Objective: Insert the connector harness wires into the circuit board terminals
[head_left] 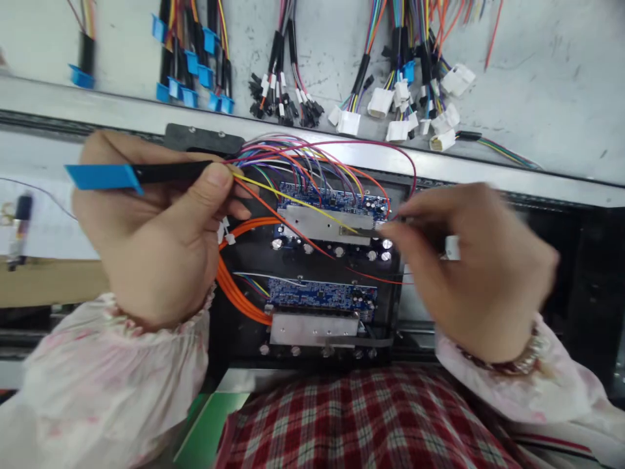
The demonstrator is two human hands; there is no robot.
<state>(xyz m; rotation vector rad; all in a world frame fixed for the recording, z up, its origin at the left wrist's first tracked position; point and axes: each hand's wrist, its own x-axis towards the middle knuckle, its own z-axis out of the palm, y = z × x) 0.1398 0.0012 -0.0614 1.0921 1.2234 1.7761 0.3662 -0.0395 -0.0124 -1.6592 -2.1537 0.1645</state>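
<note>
My left hand [161, 228] pinches a wire harness [170, 173] by its black sleeve, and a blue connector [103, 177] sticks out to the left. Loose yellow, orange and dark red wires run from it to the right. My right hand [469, 260], smeared by motion, has thumb and forefinger together at the dark red wire [414, 169]. Between and below the hands is the upper blue circuit board [336, 195] with a silver metal plate and many coloured wires at its top edge. A second circuit board [322, 293] lies nearer me.
Several blue-ended harnesses [190, 65] and harnesses with white connectors [381, 102] lie on the grey surface beyond the metal rail [146, 111]. Thick orange cables [234, 286] loop left of the boards. A marker [19, 228] lies on paper at far left.
</note>
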